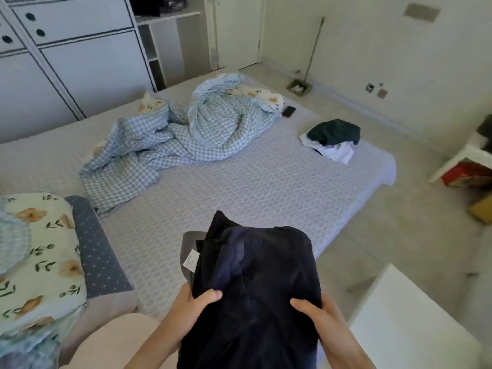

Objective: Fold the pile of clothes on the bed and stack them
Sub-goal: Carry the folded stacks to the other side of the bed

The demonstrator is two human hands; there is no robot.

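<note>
Head view: dark navy garment (255, 283) held up over near edge of bed (266, 187), both hands gripping its lower part. Left hand (191, 304) curled round left fold, thumb on top; right hand (316, 315) likewise on right side, thumb pressed into cloth. White label (191, 259) showing beside grey lining. Small pile of clothes (332, 139), dark green over white, lying at far right corner of bed. Crumpled checked duvet (186, 134) near far side, phone (288, 111) just beside it. Floral pillow (37, 257) at left.
</note>
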